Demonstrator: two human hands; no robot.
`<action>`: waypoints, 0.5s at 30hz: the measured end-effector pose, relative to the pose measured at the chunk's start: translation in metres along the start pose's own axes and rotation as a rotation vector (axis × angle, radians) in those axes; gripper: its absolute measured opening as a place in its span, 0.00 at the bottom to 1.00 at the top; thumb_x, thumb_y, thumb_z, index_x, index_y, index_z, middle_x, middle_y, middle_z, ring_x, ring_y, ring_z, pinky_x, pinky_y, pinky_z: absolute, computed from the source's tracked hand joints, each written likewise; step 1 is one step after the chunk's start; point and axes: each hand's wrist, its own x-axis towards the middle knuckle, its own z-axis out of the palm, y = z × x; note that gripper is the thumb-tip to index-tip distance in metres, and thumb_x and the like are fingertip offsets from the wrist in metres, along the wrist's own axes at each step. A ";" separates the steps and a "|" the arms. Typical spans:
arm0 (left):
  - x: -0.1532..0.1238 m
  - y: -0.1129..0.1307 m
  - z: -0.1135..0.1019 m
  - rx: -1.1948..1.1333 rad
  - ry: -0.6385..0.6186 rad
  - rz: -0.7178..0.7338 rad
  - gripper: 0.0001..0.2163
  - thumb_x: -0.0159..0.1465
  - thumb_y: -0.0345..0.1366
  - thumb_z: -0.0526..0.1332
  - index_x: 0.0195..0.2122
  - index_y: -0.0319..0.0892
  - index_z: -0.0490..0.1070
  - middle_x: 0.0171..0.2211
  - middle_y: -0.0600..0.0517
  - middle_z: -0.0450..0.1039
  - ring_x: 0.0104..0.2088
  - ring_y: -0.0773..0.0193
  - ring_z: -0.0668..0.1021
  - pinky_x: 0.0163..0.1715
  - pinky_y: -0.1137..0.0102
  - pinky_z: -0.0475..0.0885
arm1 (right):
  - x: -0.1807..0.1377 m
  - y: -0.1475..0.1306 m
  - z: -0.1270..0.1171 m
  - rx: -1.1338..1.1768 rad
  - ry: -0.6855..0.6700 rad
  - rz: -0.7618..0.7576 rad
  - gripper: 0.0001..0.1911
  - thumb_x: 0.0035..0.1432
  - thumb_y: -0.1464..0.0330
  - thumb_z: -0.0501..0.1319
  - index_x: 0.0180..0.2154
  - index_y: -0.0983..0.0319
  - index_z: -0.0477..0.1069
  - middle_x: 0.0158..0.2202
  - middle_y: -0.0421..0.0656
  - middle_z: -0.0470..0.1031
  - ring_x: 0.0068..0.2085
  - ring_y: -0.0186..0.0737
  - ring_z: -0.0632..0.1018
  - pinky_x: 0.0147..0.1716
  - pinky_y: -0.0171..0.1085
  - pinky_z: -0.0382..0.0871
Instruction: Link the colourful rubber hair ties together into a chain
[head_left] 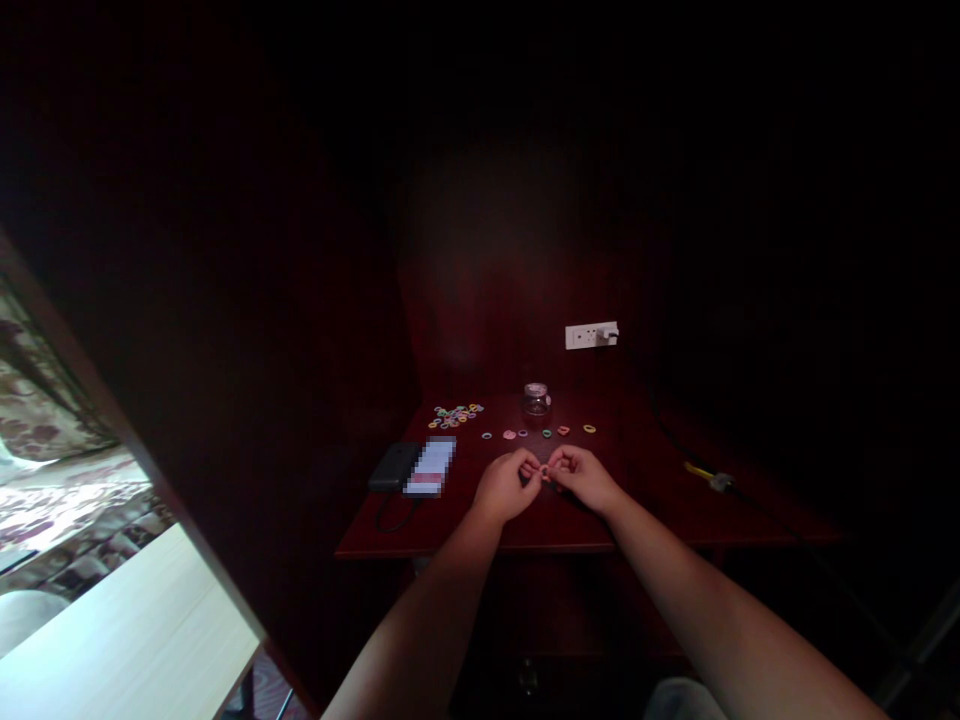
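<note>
Close together over the front middle of the dark red desk, my left hand (508, 484) and my right hand (583, 476) both pinch one small orange-pink hair tie (545, 471). Its lower part is partly hidden by my fingers. Beyond my hands lies a loose row of hair ties: a blue one (487, 436), a pink one (510, 435), a purple one (523, 433), a green one (547, 433), a coral one (563, 431) and a yellow one (590, 429). A pile of mixed-colour hair ties (454, 416) is spread at the back left.
Behind the row stands a clear jar (536, 401). On the left, a lit phone (430, 467) lies beside a black power bank (393, 467) with a cable. A wall socket (591, 336) holds a plug. A yellow-ended cable (699, 470) runs along the right.
</note>
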 end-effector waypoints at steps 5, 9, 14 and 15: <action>0.000 -0.001 0.000 0.046 0.010 0.020 0.03 0.54 0.30 0.57 0.30 0.43 0.68 0.27 0.54 0.71 0.28 0.69 0.72 0.31 0.74 0.66 | -0.001 -0.001 -0.001 -0.025 -0.027 0.012 0.14 0.45 0.60 0.63 0.29 0.64 0.68 0.24 0.41 0.73 0.22 0.31 0.70 0.21 0.31 0.62; 0.000 0.001 -0.002 0.053 0.012 0.035 0.04 0.53 0.29 0.58 0.30 0.43 0.68 0.27 0.54 0.71 0.29 0.68 0.72 0.32 0.74 0.66 | 0.000 0.001 -0.003 -0.070 -0.020 -0.006 0.13 0.48 0.60 0.61 0.28 0.65 0.68 0.24 0.41 0.72 0.20 0.29 0.68 0.20 0.30 0.60; 0.000 0.004 -0.002 0.043 -0.012 0.025 0.04 0.54 0.30 0.58 0.31 0.42 0.69 0.28 0.54 0.73 0.29 0.68 0.73 0.33 0.74 0.66 | 0.002 0.005 -0.004 -0.076 -0.009 -0.027 0.12 0.48 0.61 0.61 0.27 0.65 0.68 0.22 0.40 0.71 0.20 0.29 0.67 0.19 0.30 0.59; -0.001 0.005 -0.002 0.040 -0.017 0.021 0.04 0.54 0.31 0.58 0.31 0.42 0.69 0.28 0.54 0.73 0.29 0.69 0.73 0.32 0.74 0.66 | 0.002 0.006 -0.004 -0.071 -0.005 -0.029 0.12 0.48 0.62 0.61 0.26 0.65 0.68 0.22 0.40 0.71 0.20 0.29 0.67 0.19 0.30 0.59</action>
